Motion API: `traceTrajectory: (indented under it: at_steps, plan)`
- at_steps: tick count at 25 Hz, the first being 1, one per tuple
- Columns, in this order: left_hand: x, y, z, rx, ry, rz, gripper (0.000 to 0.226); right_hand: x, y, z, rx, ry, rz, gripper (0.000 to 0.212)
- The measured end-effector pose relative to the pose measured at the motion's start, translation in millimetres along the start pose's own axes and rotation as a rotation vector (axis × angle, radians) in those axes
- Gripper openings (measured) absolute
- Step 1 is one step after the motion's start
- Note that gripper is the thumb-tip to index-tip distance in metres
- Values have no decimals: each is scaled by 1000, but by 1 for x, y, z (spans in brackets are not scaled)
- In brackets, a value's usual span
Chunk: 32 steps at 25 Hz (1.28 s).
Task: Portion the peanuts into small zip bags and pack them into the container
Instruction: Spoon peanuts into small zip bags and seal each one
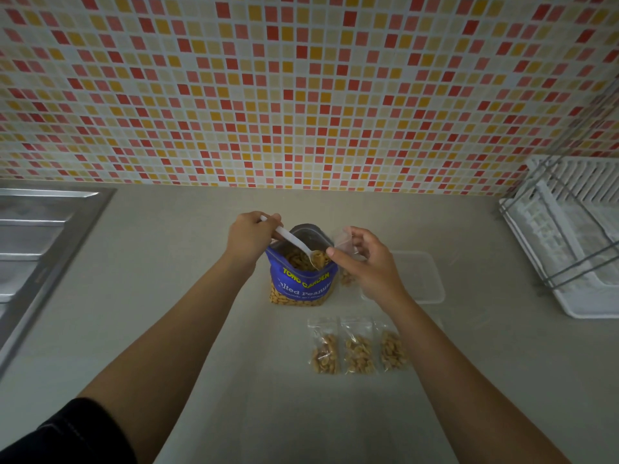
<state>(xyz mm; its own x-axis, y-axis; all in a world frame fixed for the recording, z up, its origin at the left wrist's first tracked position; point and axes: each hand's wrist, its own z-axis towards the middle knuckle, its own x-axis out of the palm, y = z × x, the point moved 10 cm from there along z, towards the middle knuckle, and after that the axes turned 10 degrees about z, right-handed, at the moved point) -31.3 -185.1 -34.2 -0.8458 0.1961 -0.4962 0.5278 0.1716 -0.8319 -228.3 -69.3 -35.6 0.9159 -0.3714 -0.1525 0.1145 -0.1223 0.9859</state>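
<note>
A blue bag of salted peanuts point(300, 287) stands open on the grey counter. My left hand point(252, 236) grips a white plastic spoon point(292, 240) whose bowl, loaded with peanuts, sits inside the bag's mouth. Just right of the bag, my right hand point(367, 261) holds a small clear zip bag point(345, 244) with a few peanuts at its bottom. Three filled small zip bags point(359, 350) lie side by side on the counter nearer to me. A clear plastic container point(422, 276) rests behind my right hand, partly hidden by it.
A steel sink point(40, 236) occupies the left side of the counter. A white dish rack point(569, 236) with a wire frame stands at the right. A tiled mosaic wall point(301, 88) rises behind the counter point(167, 229).
</note>
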Motion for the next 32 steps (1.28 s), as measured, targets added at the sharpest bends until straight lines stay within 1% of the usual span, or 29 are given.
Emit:
traceTrajectory:
  at_steps: [4, 7, 10, 16, 19, 20, 22, 26, 28, 31, 32]
  plan:
    - [-16, 11, 4, -54, -26, -95, 22, -6, 13, -3, -71, -18, -77, 56]
    - [-30, 20, 9, -85, -52, -146, 22, -3, 23, -5, -158, 3, -242, 62]
    - [-42, 22, 12, -100, -64, -178, 22, 4, 27, -6, -218, 5, -365, 61]
    - [-59, -9, 12, -37, -72, -279, 21, 22, 34, -4, -235, 9, -365, 57]
    - [-59, -29, 5, 10, -64, -228, 19, 27, 36, -3, -219, -6, -297, 54]
    - [-59, -37, 1, 45, -73, -184, 20, 28, 37, -4, -218, -15, -281, 53]
    - [-61, -58, -10, 171, -116, -50, 23, 28, 37, -4, -216, -36, -253, 53]
    - [-58, -107, -46, 523, -213, 278, 26, 29, 42, -5, -245, -71, -231, 51]
    - [-46, -122, -60, 648, -179, 373, 27, 30, 44, -7, -260, -89, -228, 48]
    - [-33, -133, -67, 718, -37, 484, 29, 30, 45, -10, -261, -100, -196, 45]
    - [-36, -137, -70, 740, -22, 516, 30, 28, 45, -12, -248, -107, -168, 45]
